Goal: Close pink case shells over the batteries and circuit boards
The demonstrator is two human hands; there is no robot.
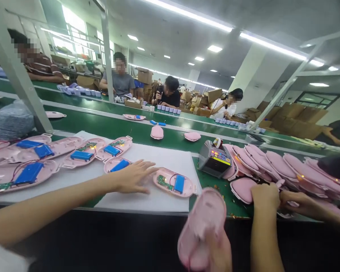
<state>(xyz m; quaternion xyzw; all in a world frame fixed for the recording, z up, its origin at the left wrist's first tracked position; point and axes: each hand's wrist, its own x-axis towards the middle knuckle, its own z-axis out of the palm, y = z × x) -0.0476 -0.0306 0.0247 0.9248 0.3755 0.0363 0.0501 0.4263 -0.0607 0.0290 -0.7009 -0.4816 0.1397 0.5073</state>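
**Pink shell in my right hand**

My right hand (218, 249) grips the blurred pink shell (208, 209), its fingers against the lower part, before the bench edge. My left hand (132, 177) spreads wide above the white sheet (147, 202), fingertips near another shell (170, 176).

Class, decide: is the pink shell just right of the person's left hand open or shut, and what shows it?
Open: the shell lies inner side up, its green circuit board and blue block exposed.
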